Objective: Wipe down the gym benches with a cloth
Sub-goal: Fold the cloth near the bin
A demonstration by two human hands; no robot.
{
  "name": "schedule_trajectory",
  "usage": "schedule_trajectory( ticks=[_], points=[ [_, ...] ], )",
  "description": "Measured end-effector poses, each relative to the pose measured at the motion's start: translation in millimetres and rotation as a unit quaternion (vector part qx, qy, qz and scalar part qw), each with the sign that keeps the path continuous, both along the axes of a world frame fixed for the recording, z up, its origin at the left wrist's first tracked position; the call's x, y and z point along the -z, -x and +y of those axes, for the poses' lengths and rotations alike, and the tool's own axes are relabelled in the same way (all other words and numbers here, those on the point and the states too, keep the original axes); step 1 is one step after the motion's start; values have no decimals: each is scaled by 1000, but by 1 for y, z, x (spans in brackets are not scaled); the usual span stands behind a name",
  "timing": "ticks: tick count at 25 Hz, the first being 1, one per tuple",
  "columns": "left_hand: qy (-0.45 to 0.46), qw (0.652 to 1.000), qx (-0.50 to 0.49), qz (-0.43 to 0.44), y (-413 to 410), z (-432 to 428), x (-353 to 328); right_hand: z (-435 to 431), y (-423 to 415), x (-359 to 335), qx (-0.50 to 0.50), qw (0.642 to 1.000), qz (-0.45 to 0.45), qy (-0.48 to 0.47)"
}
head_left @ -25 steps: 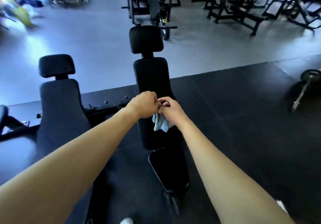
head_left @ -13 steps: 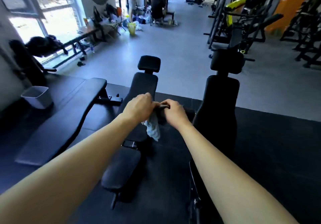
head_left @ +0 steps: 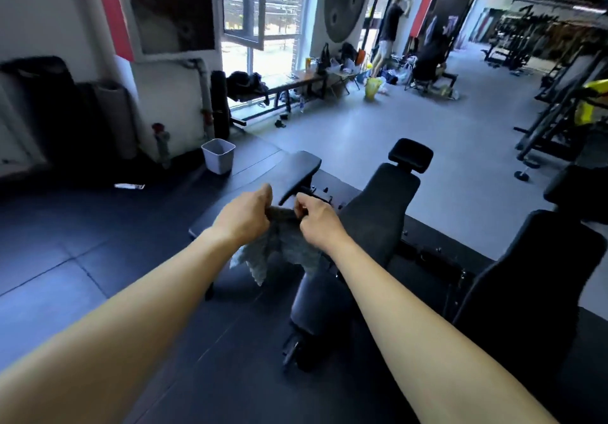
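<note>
Head view: both hands are raised in front of the body. The left hand [head_left: 245, 218] and right hand [head_left: 317, 218] each pinch the top edge of the grey cloth [head_left: 279, 249], which hangs between them, apparently clear of every bench. Judging from that, the step is readying the cloth by spreading or refolding it before a wipe. Behind the hands lies the flat bench [head_left: 296, 170], with an inclined bench [head_left: 378, 216] just right of it. The next move calls for gathering the cloth into 1 hand and laying it flat on a pad. Against the frame 0.5 s ago, the view has swung left, the hands sit further apart, and the cloth hangs wider and less bunched.
</note>
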State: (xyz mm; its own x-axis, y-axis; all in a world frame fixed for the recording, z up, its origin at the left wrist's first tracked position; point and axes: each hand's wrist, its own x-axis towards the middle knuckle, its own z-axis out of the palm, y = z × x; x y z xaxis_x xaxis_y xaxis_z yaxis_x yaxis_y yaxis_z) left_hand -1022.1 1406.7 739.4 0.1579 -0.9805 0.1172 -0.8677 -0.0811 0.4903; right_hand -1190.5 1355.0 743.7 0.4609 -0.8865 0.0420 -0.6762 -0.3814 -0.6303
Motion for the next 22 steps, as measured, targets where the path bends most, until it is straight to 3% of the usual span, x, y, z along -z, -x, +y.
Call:
schedule_trajectory(
  ticks=[7,12,16,19,22],
  points=[
    [-52,991,-118,41,-167,5,8,-34,-191,4,-134,991,5,-26],
    [-43,981,-185,24,-288,-55,7,-111,-321,10,-130,980,-117,-91],
    [-72,964,-244,-75,-385,-103,3,-173,-412,4,-106,952,-215,-188],
    [-83,947,-309,1,-454,-133,5,-215,-491,10,-42,924,-273,-266],
    [-134,941,-294,102,-521,-168,9,-252,-576,25,-28,909,-279,-309]
  ],
)
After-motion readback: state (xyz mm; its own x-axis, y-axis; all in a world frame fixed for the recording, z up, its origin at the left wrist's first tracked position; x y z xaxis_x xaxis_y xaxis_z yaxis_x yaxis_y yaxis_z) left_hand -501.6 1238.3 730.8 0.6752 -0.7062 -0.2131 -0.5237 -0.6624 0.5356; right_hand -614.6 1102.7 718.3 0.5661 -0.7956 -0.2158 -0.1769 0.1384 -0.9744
